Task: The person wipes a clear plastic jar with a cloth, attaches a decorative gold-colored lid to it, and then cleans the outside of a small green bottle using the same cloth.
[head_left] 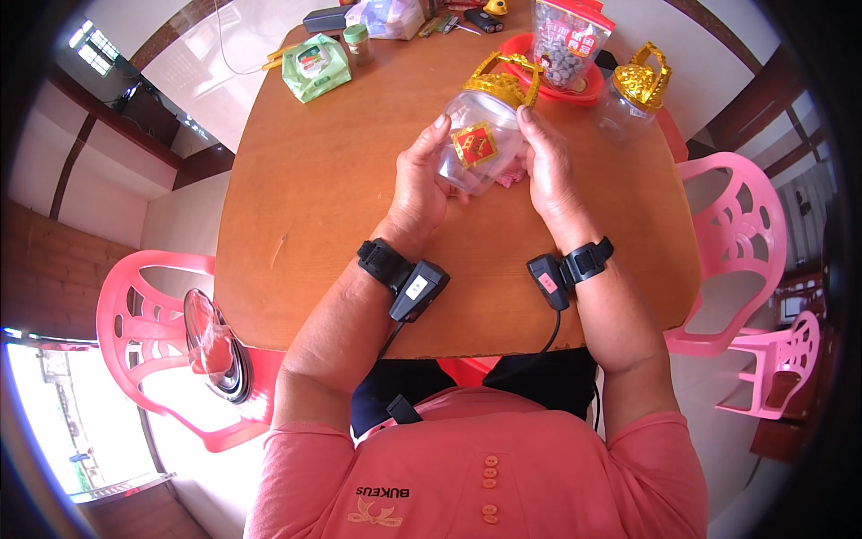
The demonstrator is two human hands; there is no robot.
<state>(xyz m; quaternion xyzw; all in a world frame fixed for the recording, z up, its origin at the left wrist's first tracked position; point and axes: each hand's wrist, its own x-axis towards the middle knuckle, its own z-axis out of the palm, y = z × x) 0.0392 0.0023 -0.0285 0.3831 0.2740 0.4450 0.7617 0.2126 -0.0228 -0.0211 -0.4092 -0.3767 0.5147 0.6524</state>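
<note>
A clear plastic jar (465, 176) with a gold lid and a gold arched handle is held tilted above the wooden table (303, 202). My left hand (421, 175) grips its left side, thumb up near the jar's shoulder. On the other side my right hand (549, 162) holds it, the thumb just below the lid. A red and gold square sticker (475, 144) faces me from the jar's wall. Something small and pink (512, 178) shows beside the jar, near my right fingers; what it is I cannot tell.
A second gold-lidded jar (626, 108) stands at the right. Behind are a red plastic basin (588, 92) with a snack bag (569, 40), green wipes pack (316, 67), small green-lidded jar (359, 46) and plastic bag (387, 17). Pink chairs (741, 249) flank the table; the left one (145, 337) holds pot lids.
</note>
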